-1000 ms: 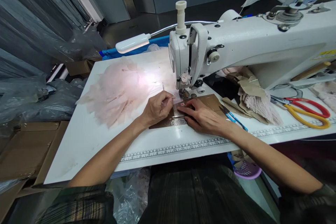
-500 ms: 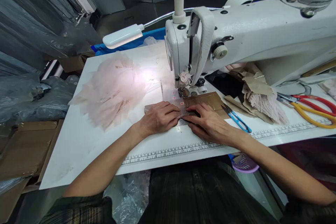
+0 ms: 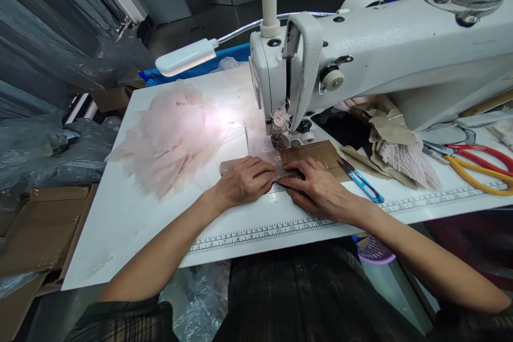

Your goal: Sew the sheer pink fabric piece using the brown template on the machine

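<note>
My left hand (image 3: 246,180) rests on the sewing table just in front of the needle area, fingers bent together and pressing on sheer pale fabric (image 3: 260,159). Close beside it, my right hand (image 3: 315,184) has its fingertips on the same work, its thumb and forefinger meeting near my left fingers. What lies right under the fingertips is mostly hidden. Above both hands stands the white sewing machine (image 3: 302,59), its presser foot (image 3: 276,140) low over the work. A brown taped plate (image 3: 316,155) lies under my right fingers.
Pink tulle (image 3: 172,136) is heaped at left. Blue thread snips (image 3: 363,184) lie beside my right wrist, with fabric scraps (image 3: 395,139) and red-and-yellow-handled scissors (image 3: 473,165) farther right. A lamp (image 3: 186,57) shines from behind. A printed ruler (image 3: 256,236) runs along the front edge.
The view has shifted very slightly. Both hands keep nearly the same place and pose at the fabric; no thing has plainly moved.
</note>
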Tool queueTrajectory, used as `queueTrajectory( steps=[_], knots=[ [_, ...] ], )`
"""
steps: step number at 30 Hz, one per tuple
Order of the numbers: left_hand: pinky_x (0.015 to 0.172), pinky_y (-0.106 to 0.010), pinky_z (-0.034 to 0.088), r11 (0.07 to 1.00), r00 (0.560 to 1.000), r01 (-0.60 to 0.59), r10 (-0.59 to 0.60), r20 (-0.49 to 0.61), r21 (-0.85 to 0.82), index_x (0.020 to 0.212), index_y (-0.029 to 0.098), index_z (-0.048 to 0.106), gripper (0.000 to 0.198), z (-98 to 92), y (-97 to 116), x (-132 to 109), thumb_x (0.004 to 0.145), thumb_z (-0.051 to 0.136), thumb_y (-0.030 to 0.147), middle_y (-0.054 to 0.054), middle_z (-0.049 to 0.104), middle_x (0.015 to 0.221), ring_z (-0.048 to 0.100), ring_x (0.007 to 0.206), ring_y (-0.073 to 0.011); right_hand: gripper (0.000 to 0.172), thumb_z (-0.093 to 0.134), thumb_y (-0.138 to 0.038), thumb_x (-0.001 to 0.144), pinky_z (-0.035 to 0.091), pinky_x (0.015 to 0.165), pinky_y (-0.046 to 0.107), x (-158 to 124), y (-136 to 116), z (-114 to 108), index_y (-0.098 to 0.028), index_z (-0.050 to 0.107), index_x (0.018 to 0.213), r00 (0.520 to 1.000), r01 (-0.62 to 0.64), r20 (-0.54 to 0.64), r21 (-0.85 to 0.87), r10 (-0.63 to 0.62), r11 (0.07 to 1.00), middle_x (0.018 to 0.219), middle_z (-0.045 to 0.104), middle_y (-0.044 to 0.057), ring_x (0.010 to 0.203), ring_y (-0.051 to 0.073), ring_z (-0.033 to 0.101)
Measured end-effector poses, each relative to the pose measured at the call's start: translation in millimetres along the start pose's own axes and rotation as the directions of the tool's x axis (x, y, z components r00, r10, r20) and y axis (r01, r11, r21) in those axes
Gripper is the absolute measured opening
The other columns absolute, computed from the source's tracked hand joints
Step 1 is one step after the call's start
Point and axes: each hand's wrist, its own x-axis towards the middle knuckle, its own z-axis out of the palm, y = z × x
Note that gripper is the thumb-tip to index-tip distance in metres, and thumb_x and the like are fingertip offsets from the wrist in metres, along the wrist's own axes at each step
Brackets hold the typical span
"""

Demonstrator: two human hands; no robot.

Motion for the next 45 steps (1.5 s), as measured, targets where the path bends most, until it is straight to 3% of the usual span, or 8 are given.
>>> queueTrajectory(
  steps=[6,9,12,16,22,28,36,45],
  knots=[
    [0.068,-0.031,0.057,0.999,1.000,0.012,-0.011,0.008,-0.052,0.091,0.016,0.068,0.011,-2.8,1,2,0.088,0.059,0.021,-0.005,0.073,0.093,0.066,0.077,-0.0151,0.034,0.056,-0.019,0.088,0.048,0.091,0.044,18,10,-29,-0.022,0.068,0.119,0.994,0.044,0.093,0.140,-0.058,0.989,0.117,0.061,0.013,0.108,0.028,0.055],
    [0.067,-0.030,0.056,1.000,1.000,-0.008,0.008,0.014,-0.018,0.091,0.016,0.068,0.011,-2.1,0,2,0.089,0.058,0.020,-0.004,0.074,0.093,0.066,0.076,-0.0143,0.032,0.050,-0.020,0.092,0.051,0.081,0.034,36,26,-42,-0.019,0.069,0.118,0.989,-0.045,0.148,0.255,0.007,0.966,0.100,0.066,0.008,0.088,0.020,0.062],
    [0.068,-0.030,0.055,0.999,0.999,-0.032,0.031,0.026,0.036,0.092,0.017,0.068,0.011,-1.2,0,0,0.090,0.058,0.021,-0.004,0.073,0.095,0.066,0.077,-0.0144,0.036,0.049,-0.021,0.092,0.051,0.079,0.035,43,38,-36,-0.015,0.066,0.123,0.991,-0.133,0.036,0.182,0.129,0.974,0.092,0.064,0.009,0.081,0.020,0.062],
    [0.066,-0.030,0.054,0.991,0.996,-0.087,0.086,0.016,0.106,0.090,0.017,0.067,0.008,0.0,0,-1,0.089,0.060,0.021,-0.005,0.073,0.094,0.064,0.073,-0.0144,0.037,0.050,-0.019,0.091,0.049,0.089,0.037,36,40,-16,-0.018,0.065,0.125,0.996,-0.025,-0.078,0.152,0.037,0.988,0.109,0.059,0.012,0.097,0.022,0.059],
    [0.065,-0.031,0.053,0.982,0.995,-0.094,0.089,0.038,0.161,0.092,0.018,0.066,0.009,-0.8,3,0,0.090,0.058,0.021,-0.005,0.072,0.094,0.063,0.073,-0.0147,0.037,0.050,-0.020,0.091,0.050,0.088,0.039,33,41,-12,-0.023,0.066,0.124,0.997,0.031,-0.075,0.116,-0.023,0.993,0.109,0.056,0.012,0.096,0.022,0.056],
    [0.070,-0.036,0.054,1.000,0.993,-0.025,0.024,0.115,0.007,0.097,0.013,0.068,0.022,-9.9,8,1,0.088,0.057,0.031,-0.011,0.070,0.100,0.065,0.082,-0.0206,0.034,0.051,-0.019,0.090,0.050,0.086,0.039,34,41,-13,-0.025,0.070,0.118,0.995,0.060,-0.080,0.061,-0.055,0.996,0.109,0.055,0.012,0.100,0.024,0.056],
    [0.068,-0.034,0.049,1.000,0.982,0.022,-0.022,0.188,0.001,0.094,0.015,0.070,0.025,-14.4,7,7,0.088,0.055,0.035,-0.009,0.069,0.096,0.061,0.077,-0.0193,0.034,0.053,-0.019,0.090,0.050,0.083,0.039,35,37,-13,-0.025,0.069,0.119,0.999,0.016,-0.050,0.017,-0.015,1.000,0.111,0.056,0.012,0.095,0.024,0.057],
    [0.078,-0.040,0.046,0.999,0.965,0.037,-0.046,0.258,0.040,0.100,0.014,0.068,0.030,-14.9,1,11,0.090,0.051,0.037,-0.011,0.066,0.098,0.059,0.085,-0.0236,0.033,0.050,-0.023,0.093,0.051,0.074,0.037,38,33,-12,-0.021,0.066,0.121,0.998,-0.063,-0.016,-0.079,0.062,0.995,0.113,0.055,0.013,0.081,0.020,0.056]
  ],
)
